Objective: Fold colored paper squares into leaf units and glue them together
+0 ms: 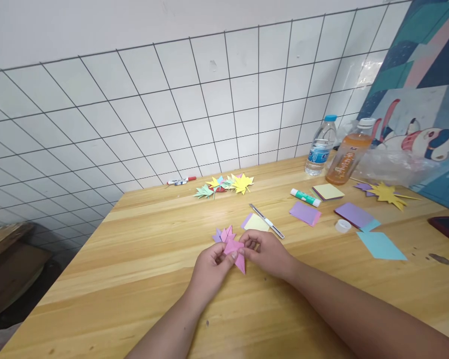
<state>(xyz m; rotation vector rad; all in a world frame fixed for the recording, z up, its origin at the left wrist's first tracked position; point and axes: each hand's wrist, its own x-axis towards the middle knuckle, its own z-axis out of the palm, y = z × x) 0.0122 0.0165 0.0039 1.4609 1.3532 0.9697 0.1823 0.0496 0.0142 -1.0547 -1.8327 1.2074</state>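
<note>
A folded pink paper piece (233,247) is held between my two hands, just above the wooden table. My left hand (211,264) pinches its left side between thumb and fingers. The thumb and fingertips of my right hand (265,252) grip its right edge. One pointed end of the paper hangs down between the hands. Right behind it lie folded pink and purple paper pieces (224,234). A utility knife (267,220) rests across a small stack of yellow and purple paper (255,222) beyond my right hand.
Paper maple leaves (232,183) and markers (181,181) lie along the back by the tiled wall. To the right are a glue stick (305,197), coloured paper sheets (381,244), a tape roll (343,226), a water bottle (321,147) and an orange drink bottle (349,152).
</note>
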